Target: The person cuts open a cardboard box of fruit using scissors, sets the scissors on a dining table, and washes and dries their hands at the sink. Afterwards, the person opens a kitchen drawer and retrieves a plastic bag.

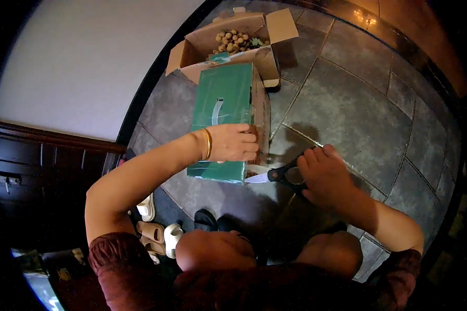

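Observation:
A green box [225, 88] with a whitish carry handle on its top stands on the tiled floor in front of me. My left hand [232, 143], a gold bangle at its wrist, rests across the box near its right edge with the fingers bent over that edge. What the fingertips hold, if anything, is hidden. In my right hand [324, 176] is a pair of black-handled scissors [276, 174]. Their blades point left and reach the near right corner of the box. How far the tips go in cannot be seen.
Behind the green box is an open cardboard box [194, 49] holding round brown fruit [233, 41] and a green leaf. Several slippers [151, 231] lie at the lower left by my knees. A pale wall [83, 62] and dark wooden furniture [46, 171] bound the left side.

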